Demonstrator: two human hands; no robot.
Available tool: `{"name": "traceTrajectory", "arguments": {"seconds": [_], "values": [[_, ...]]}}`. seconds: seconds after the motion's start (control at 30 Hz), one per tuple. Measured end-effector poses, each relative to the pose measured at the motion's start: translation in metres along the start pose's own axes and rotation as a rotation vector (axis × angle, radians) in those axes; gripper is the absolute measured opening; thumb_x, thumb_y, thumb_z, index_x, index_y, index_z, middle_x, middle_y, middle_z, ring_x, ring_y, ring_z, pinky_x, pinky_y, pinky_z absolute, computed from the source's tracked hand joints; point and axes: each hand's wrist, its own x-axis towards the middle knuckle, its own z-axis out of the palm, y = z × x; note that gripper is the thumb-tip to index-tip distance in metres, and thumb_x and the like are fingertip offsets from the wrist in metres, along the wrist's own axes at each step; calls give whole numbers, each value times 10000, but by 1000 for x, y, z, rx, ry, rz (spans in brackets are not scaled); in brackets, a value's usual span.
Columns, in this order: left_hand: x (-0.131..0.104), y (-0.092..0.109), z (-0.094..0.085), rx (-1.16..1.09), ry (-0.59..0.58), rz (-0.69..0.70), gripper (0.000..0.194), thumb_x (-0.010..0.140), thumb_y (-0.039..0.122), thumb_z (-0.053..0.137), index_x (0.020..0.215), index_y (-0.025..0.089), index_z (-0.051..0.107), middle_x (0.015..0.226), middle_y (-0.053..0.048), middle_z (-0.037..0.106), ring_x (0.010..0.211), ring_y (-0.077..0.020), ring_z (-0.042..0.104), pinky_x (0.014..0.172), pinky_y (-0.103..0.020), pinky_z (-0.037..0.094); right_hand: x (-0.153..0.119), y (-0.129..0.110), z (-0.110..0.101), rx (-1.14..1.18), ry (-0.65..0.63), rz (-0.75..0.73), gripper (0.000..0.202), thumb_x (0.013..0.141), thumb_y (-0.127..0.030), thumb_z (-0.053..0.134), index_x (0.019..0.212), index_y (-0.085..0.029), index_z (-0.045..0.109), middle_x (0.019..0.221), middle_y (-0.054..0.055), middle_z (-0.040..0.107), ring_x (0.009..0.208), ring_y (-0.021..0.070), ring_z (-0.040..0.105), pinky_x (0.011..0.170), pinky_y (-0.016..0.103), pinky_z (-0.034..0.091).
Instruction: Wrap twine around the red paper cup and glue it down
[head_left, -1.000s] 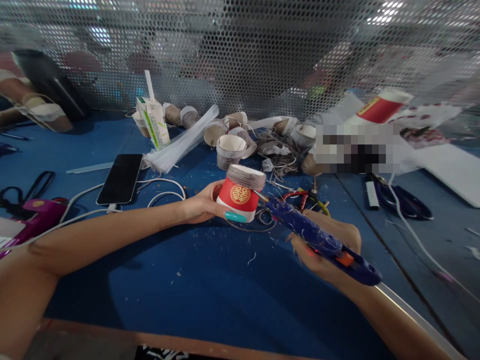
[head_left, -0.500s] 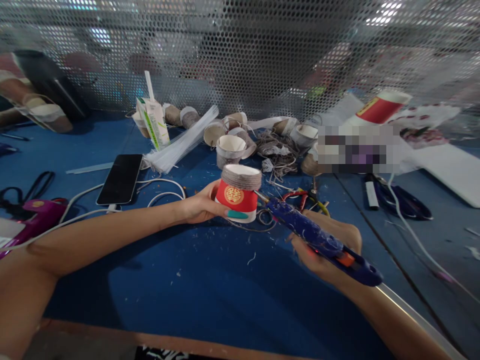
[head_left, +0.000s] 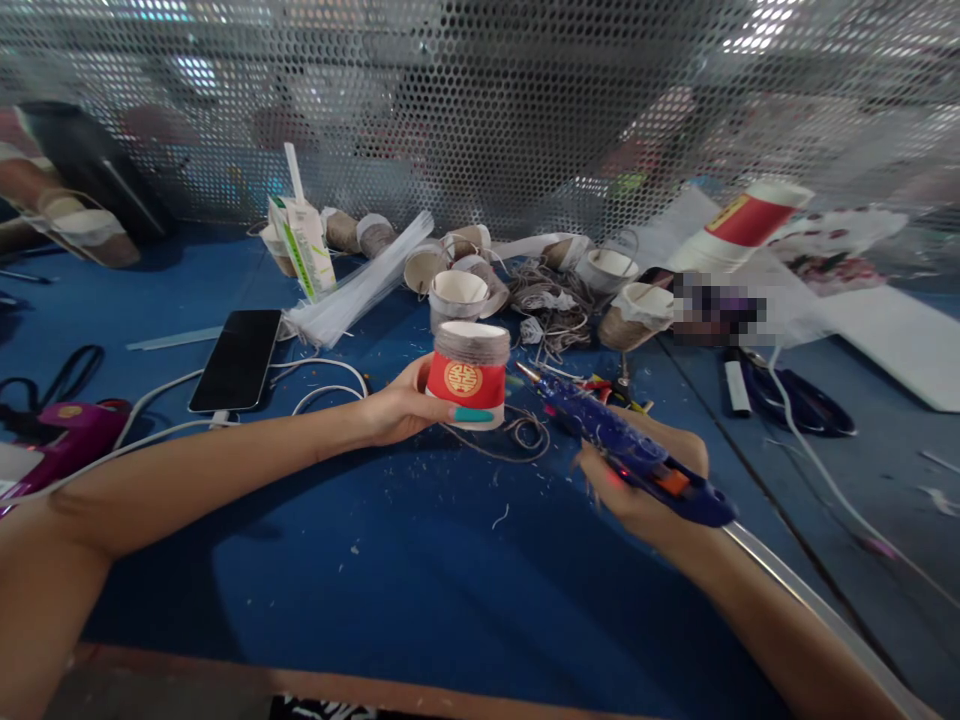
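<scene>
Gluing step, prob.: L hand [head_left: 405,405] has fingers round the red-banded cup [head_left: 466,382], over the surface [head_left: 450,560]; R hand [head_left: 634,508] has fingers gripping the glue gun [head_left: 600,430], nozzle [head_left: 527,373] just beside cup. Next bead'd need steady cup, nozzle touching; can't tell if glue's on.

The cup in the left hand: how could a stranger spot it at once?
Find the blue table, then the left hand above it. That hand holds the cup, grey ribbed wrapping around its top. Unlike the cups just behind, it wears a red band bearing a round gold emblem.
</scene>
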Motion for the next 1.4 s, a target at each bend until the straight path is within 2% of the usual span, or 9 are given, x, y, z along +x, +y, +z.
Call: {"name": "traceTrajectory", "arguments": {"seconds": [0.17,0.37,0.53,0.67,0.83,1.03,1.17,1.27,1.4], "values": [[5,-4,0,139,203,169,690,473,190,913,1076,164,578,1036,-74,703,979,-244,672,965,-451,506,5,18,5,-90,73,116,260,834,-259,591,627,-245,433,575,-9,521,518,155,527,523,292,417],[3,-7,2,254,216,278,770,445,185,933,1100,204,529,1089,-54,664,1017,-240,644,997,-485,495,13,53,1,-499,-234,30,118,799,-287,575,857,-227,492,841,77,598,678,242,605,539,321,392],[2,-9,1,347,164,351,844,479,208,931,1203,237,499,1219,-79,618,1181,-296,583,1060,-537,449,19,77,0,-363,-340,52,361,721,-334,663,1003,-211,474,1022,110,534,891,294,615,716,434,536],[4,-12,-2,342,189,337,928,482,242,935,1281,255,464,1200,-70,617,1144,-294,603,1038,-563,468,23,86,-14,-174,-339,82,629,663,-476,753,1171,-206,498,1133,144,514,1030,358,587,884,579,535],[7,-14,-5,308,177,319,936,498,239,920,1299,254,435,1222,-83,610,1095,-278,620,1020,-556,476,26,43,-22,101,-223,256,609,750,-570,706,1257,-267,556,1265,142,569,1197,382,553,1063,633,420],[5,-14,-4,332,179,330,973,512,339,919,1327,247,396,1299,-110,549,1209,-313,549,1077,-552,418,22,-24,36,731,-363,625,553,743,-502,745,1199,-228,594,1259,110,666,1155,277,630,1019,501,509],[0,-11,1,368,167,335,1104,607,377,883,1465,285,194,1347,-115,495,1277,-319,512,1133,-553,361,21,-37,64,997,-369,578,396,767,-439,729,1114,-260,665,1216,43,709,1165,243,630,1118,491,418],[-7,-9,8,361,138,380,1129,712,436,820,1518,325,37,1400,-115,461,1364,-308,446,1177,-524,312,21,-42,69,1200,-335,554,384,748,-446,767,1085,-281,683,1200,15,723,1191,227,625,1158,459,378],[-18,-8,23,271,46,392,1016,816,608,673,1541,358,6,1529,-100,374,1471,-295,326,1219,-481,264,22,-44,69,1237,-243,654,439,672,-499,842,1026,-281,700,1139,17,749,1136,231,657,1109,450,435]]}}
